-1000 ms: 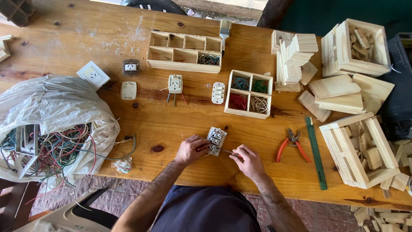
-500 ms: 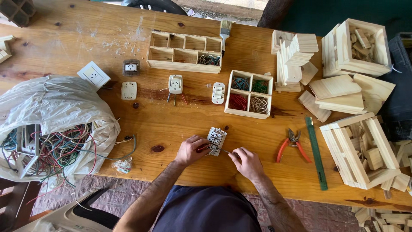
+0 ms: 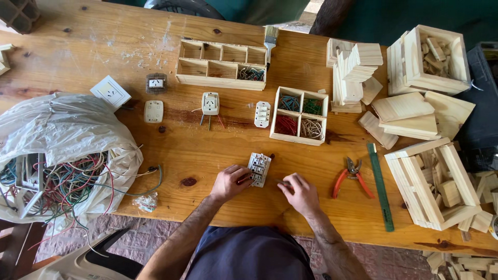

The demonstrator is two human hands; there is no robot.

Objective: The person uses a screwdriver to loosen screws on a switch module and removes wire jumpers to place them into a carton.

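A white switch module (image 3: 259,168) lies face down on the wooden table (image 3: 207,150) near its front edge. My left hand (image 3: 230,182) grips its left side, with a red wire or tool end under the fingers. My right hand (image 3: 300,193) rests just right of the module, fingers closed on a thin metal tool that points toward it; the tool is mostly hidden.
Red-handled pliers (image 3: 353,177) and a green ruler (image 3: 380,186) lie to the right. A small divided box of coloured wires (image 3: 299,115), a longer divided box (image 3: 222,65), loose switches and sockets (image 3: 210,103), wooden crates (image 3: 433,182), and a plastic bag of wires (image 3: 57,155) surround the work spot.
My right hand has drawn slightly away from the module to the right. The left hand stays on the module.
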